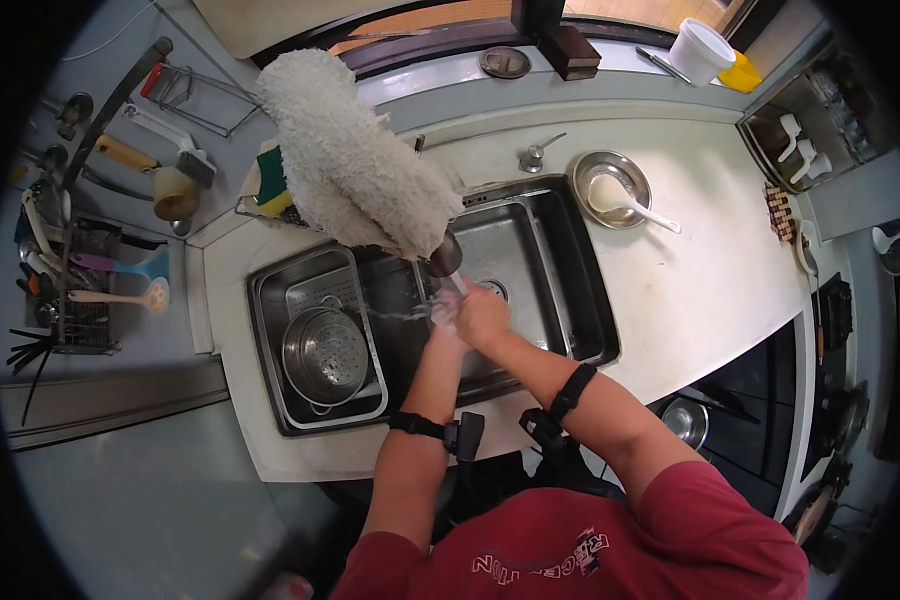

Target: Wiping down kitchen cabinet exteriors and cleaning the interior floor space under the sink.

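Note:
Both hands meet over the sink (506, 240), under a stream of water (459, 283) from the dark faucet head (445, 256). My right hand (484, 313) lies over my left hand (445, 309) with its fingers bent. The left is blurred by motion and splashing water, partly hidden behind the right. Whether anything is between them cannot be made out. A fluffy white towel (352, 157) hides most of the faucet. Left of my hands, a steel colander basin (372, 337) sits in the sink, with a round perforated steamer pot (326, 354) inside it.
A steel bowl (637, 161) with a white ladle (621, 199) stands on the counter (709, 285) right of the sink, near a soap pump (534, 156). Brushes (195, 166) and a utensil rack (90, 330) hang at left. A green-yellow sponge (272, 180) sits behind the towel.

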Motion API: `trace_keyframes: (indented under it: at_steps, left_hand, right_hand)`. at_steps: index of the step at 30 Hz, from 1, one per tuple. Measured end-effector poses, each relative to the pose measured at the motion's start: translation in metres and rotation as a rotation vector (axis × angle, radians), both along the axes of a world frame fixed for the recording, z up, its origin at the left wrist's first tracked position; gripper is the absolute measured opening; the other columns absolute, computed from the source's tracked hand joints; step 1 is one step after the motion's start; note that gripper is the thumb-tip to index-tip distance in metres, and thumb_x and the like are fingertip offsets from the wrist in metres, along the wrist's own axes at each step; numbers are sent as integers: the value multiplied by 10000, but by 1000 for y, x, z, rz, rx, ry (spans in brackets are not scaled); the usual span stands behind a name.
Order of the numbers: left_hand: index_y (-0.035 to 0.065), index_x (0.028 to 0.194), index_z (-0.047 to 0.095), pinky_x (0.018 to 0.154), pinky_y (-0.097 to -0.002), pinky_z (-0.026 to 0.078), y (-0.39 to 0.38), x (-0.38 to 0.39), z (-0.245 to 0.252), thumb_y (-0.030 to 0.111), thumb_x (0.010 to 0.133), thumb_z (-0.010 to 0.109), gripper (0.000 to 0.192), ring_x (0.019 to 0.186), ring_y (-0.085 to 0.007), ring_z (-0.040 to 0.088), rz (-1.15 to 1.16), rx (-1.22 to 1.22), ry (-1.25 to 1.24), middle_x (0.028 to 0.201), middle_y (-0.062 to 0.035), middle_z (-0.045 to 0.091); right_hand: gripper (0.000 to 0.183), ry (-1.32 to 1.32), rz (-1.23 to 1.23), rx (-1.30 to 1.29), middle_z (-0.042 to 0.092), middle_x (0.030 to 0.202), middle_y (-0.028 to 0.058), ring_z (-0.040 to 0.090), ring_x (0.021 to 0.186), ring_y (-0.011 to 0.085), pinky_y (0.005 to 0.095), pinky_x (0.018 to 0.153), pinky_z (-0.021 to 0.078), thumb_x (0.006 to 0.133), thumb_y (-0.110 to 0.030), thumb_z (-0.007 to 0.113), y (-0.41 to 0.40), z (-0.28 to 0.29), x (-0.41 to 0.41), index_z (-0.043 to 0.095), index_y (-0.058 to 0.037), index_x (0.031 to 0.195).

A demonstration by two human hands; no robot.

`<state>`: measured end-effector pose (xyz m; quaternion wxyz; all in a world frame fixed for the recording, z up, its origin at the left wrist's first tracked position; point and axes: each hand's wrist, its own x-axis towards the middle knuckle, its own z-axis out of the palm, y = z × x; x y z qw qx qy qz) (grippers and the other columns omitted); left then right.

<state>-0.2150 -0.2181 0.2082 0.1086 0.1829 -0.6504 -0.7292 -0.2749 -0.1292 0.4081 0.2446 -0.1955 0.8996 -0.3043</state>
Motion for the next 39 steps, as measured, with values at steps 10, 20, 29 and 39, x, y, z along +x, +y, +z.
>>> trace_keyframes:
  at_steps: [10, 20, 29, 39]
  left_hand:
    - [183, 1309, 505, 905, -514, 485, 66, -50, 164, 481, 991, 429, 442, 1118, -298, 597, 203, 1084, -532, 1270, -80, 598]
    - [127, 1129, 625, 908, -471, 503, -10, -11, 40, 445, 970, 424, 408, 1010, -311, 641, 321, 1148, -347, 1092, -115, 671]
    - [79, 1283, 547, 982, -521, 474, 29, -23, 101, 316, 1016, 393, 388, 1145, -314, 597, 246, 961, -452, 1275, -112, 598]
    - [89, 1332, 513, 1049, -562, 394, 75, -46, 136, 427, 997, 419, 484, 1190, -421, 543, 201, 1325, -534, 1268, -172, 589]
  right_hand:
    - [447, -422, -465, -439, 698, 968, 241, 670, 958, 407, 462, 818, 537, 844, -359, 640, 61, -110, -97, 622, -32, 1148]
    - [390, 8, -53, -69, 676, 916, 260, 658, 865, 441, 512, 771, 530, 859, -345, 636, 22, -1, 7, 654, -39, 1100]
    - [427, -496, -465, -400, 688, 950, 133, 640, 928, 195, 342, 830, 517, 847, -323, 747, 46, -79, -54, 638, -70, 1175]
    - [285, 9, -256, -151, 680, 979, 242, 648, 936, 433, 504, 835, 524, 847, -247, 634, 66, -53, -45, 684, -53, 1051]
